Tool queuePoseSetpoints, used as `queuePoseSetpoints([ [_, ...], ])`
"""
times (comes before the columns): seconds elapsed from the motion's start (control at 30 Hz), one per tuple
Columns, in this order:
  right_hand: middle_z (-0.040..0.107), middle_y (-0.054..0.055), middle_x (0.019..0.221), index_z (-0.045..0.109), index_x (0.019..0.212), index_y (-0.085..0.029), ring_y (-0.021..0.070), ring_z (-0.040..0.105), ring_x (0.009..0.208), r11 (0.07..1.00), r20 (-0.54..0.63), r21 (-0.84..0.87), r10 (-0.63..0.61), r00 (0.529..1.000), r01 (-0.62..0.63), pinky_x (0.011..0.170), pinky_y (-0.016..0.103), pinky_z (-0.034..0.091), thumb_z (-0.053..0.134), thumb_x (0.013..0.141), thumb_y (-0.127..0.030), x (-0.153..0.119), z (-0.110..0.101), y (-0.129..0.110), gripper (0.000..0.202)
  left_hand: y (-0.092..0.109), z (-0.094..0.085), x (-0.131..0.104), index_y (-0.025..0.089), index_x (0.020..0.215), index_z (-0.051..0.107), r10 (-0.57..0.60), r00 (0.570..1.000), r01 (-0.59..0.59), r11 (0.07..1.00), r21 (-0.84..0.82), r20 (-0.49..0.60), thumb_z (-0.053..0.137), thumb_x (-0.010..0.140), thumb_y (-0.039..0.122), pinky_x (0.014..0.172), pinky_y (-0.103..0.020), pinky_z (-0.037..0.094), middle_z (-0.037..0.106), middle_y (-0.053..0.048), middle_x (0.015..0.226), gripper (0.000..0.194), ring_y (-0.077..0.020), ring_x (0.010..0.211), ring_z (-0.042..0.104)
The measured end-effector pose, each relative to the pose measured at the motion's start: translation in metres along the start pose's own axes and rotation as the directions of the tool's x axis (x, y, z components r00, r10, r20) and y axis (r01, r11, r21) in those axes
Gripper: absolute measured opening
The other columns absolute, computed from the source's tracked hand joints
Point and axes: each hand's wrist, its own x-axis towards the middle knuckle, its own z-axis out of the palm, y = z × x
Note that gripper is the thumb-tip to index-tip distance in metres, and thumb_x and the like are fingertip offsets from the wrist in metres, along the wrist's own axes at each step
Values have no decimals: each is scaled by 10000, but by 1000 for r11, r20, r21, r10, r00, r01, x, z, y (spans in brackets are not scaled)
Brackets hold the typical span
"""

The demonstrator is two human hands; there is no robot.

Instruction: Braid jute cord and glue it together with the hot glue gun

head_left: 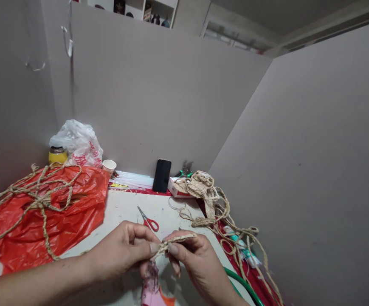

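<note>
Between my two hands, above the front of the white table (120, 221), is a short piece of braided straw cord (181, 238). My left hand (130, 244) pinches its left end between thumb and fingers. The thumb and forefinger of my right hand (192, 255) press on the cord from the other side, and its tip points right. Just beyond my hands lies a pair of red-handled scissors (149, 221). Below my fingers a pink tool (150, 291), dark and smudged at its top, is partly hidden, so I cannot make out its kind.
Long braided cord (40, 195) lies over a red plastic bag (85, 182) at left. A phone (162, 175) leans against the grey partition (146, 93). Coiled straw braid (200, 185), green-handled pliers (184, 172), a paper cup (109, 165) and a green tube (244, 282) are around the table.
</note>
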Motion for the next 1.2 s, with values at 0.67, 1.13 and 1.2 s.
queuePoseSetpoints([
  [0.67,613,-10,594,748,765,-166,43,464,425,993,-56,63,-92,994,96,428,185,314,752,765,-349,-7,-1,0,183,-4,-4,-3,152,696,576,5,999,-3,1000,-24,48,650,750,396,417,-193,192,450,69,468,260,-50,403,298],
  [1.13,586,-37,516,688,694,-138,19,449,400,993,-124,108,-24,992,38,430,153,323,760,766,-329,-8,4,-4,216,-1,6,-11,141,862,721,284,957,-228,860,456,-56,501,798,176,606,-212,425,679,-43,727,232,-131,644,581],
  [1.2,575,-43,505,690,704,-142,21,450,398,994,-143,93,-36,989,49,428,154,327,766,758,-332,-7,4,-4,211,0,7,-10,120,849,710,175,983,-148,938,315,-58,517,765,180,568,-201,411,658,-23,669,219,-113,592,560],
])
